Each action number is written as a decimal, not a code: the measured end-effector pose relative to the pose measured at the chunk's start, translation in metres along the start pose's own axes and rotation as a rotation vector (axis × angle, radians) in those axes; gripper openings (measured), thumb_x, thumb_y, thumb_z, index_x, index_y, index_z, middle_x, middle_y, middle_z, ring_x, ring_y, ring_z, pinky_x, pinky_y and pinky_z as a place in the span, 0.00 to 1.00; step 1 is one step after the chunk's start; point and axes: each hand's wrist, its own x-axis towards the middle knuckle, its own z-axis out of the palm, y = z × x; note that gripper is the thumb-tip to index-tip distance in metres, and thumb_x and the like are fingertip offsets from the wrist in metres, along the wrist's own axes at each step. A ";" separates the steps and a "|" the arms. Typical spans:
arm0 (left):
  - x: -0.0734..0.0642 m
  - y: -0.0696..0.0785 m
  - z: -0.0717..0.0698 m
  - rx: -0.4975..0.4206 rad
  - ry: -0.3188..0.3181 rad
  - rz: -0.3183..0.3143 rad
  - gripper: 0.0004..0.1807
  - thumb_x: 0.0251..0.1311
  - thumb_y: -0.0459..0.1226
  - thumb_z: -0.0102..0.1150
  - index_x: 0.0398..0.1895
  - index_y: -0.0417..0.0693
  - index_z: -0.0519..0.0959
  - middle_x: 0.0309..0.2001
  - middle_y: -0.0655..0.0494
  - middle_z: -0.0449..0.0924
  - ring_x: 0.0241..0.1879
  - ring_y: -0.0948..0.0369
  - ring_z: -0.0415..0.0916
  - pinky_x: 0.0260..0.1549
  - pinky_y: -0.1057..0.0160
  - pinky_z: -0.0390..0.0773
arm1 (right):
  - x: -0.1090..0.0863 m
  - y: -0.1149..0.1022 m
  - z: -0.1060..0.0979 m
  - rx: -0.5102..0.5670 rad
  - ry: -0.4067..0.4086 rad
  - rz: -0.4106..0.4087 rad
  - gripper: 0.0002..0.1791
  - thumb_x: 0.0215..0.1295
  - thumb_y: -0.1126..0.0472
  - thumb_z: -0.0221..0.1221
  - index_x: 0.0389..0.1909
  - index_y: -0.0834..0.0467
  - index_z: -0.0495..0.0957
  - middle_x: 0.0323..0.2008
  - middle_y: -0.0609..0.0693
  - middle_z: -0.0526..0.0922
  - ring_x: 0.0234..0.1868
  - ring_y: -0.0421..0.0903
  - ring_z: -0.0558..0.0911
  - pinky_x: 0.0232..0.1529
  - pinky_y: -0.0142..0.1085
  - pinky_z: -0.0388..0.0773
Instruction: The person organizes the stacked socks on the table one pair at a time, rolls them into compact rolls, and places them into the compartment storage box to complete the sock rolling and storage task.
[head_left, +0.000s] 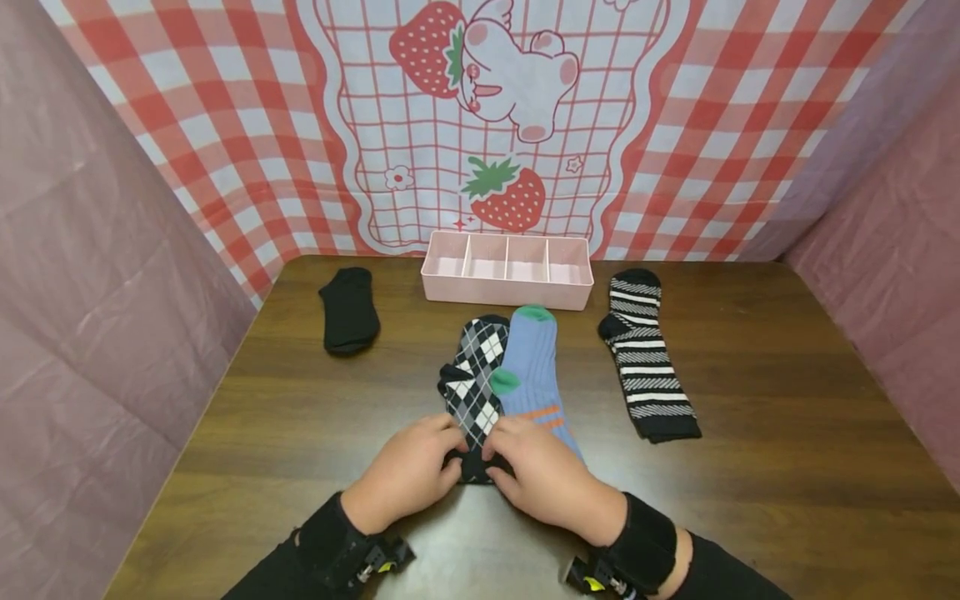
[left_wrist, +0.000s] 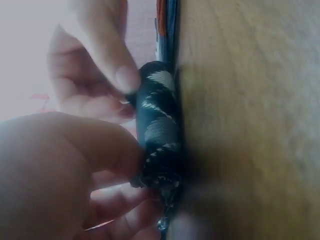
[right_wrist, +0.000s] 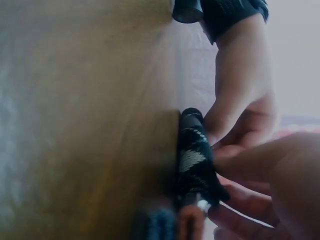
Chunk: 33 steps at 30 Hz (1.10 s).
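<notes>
From my end of the link, I see the thumb and fingers of the left hand [head_left: 408, 467] and the right hand [head_left: 547, 479] pinching either side of the near end of a black, grey and white argyle knit sock [head_left: 480, 367], a short stretch of dark fabric showing between them. Both wrist views show that end as a thick, compact roll low against the brown wood-grain table [head_left: 300, 433]. I judge this to be rolling from the cuff, so I'd have both thumbs push evenly while the fingertips tuck the front edge, lest the roll cone to one side. Ahead, the sock lies flat, toe away, black heel jutting left; I'd smooth that heel before the roll meets it. Along its right edge lies a light-blue ribbed sock with green heel and orange stripes [head_left: 534, 350], its heel seeming to overlap the argyle; the right hand partly hides its near end, so I'd mind not to catch it. Farther out, a pale pink four-compartment tray [head_left: 506, 292] stands beyond the toes, a plain black sock [head_left: 350, 312] lies well left, and a black-and-white striped sock [head_left: 648, 358] well right, all outside the working space
</notes>
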 end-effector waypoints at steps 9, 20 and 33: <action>0.000 0.004 -0.003 0.001 -0.028 0.005 0.05 0.60 0.39 0.66 0.35 0.48 0.86 0.37 0.61 0.74 0.38 0.61 0.74 0.41 0.58 0.79 | -0.002 -0.010 -0.001 -0.276 -0.026 -0.140 0.08 0.58 0.60 0.71 0.37 0.53 0.82 0.40 0.44 0.81 0.45 0.46 0.80 0.45 0.42 0.77; -0.001 0.005 -0.005 0.035 -0.044 0.049 0.12 0.59 0.44 0.71 0.43 0.51 0.85 0.44 0.60 0.79 0.46 0.59 0.77 0.48 0.54 0.79 | -0.001 -0.003 0.003 -0.126 -0.030 -0.084 0.08 0.62 0.65 0.67 0.41 0.55 0.82 0.40 0.46 0.82 0.45 0.46 0.82 0.48 0.41 0.80; -0.004 0.005 -0.011 0.015 -0.015 0.181 0.11 0.55 0.39 0.72 0.40 0.55 0.82 0.42 0.64 0.79 0.47 0.61 0.75 0.51 0.56 0.76 | -0.002 0.000 0.006 0.028 0.020 -0.025 0.11 0.61 0.68 0.63 0.44 0.56 0.81 0.39 0.46 0.83 0.43 0.43 0.82 0.47 0.40 0.80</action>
